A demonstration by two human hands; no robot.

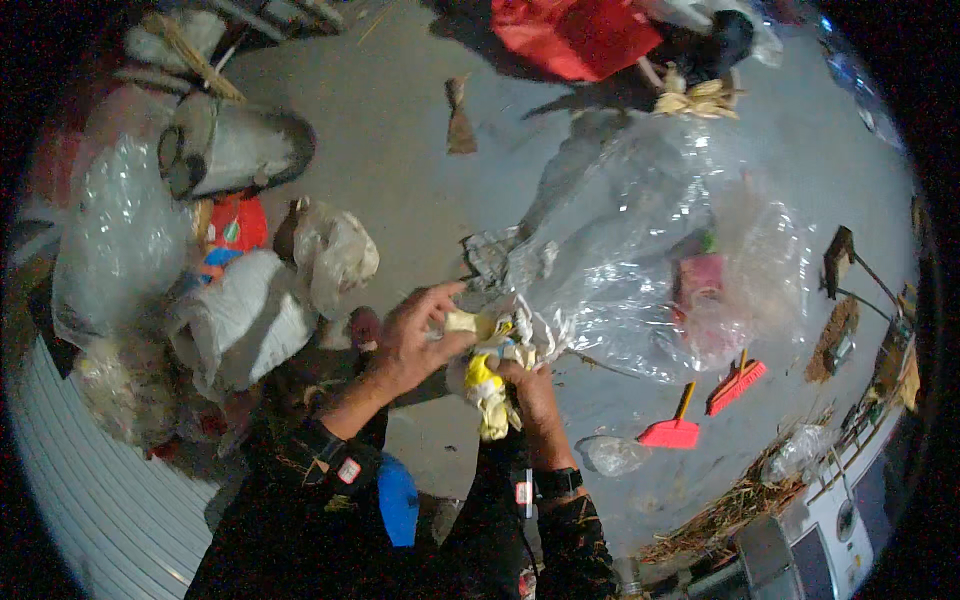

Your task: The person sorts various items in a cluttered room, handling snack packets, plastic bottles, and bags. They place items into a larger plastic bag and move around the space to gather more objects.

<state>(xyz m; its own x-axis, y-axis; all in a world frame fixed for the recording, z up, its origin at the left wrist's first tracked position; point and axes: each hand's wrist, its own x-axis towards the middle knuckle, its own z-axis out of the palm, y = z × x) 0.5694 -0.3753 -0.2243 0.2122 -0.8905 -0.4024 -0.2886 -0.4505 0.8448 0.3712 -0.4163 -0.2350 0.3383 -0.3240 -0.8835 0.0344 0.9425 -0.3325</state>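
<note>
Both hands meet near the middle of the head view, above a grey floor. My right hand [531, 386] grips a crumpled bundle of yellow and white plastic wrappers [487, 386], part of which hangs below the fingers. Just to the left, my left hand [420, 330] has thumb and fingers at either side of a small pale yellow piece [460, 322]; whether they pinch it is hard to tell. White crumpled film [551, 334] adjoins the bundle. A large clear plastic bag [622, 277] spreads to the right, with a pink item [701, 277] under or inside it.
Two red brush heads [670, 433] lie right, near a small clear bag [616, 455]. Stuffed plastic bags [247, 322] and a cylindrical container [240, 154] crowd the left. A red bag [574, 34] stands at the top. Straw [720, 517] lines the lower right edge.
</note>
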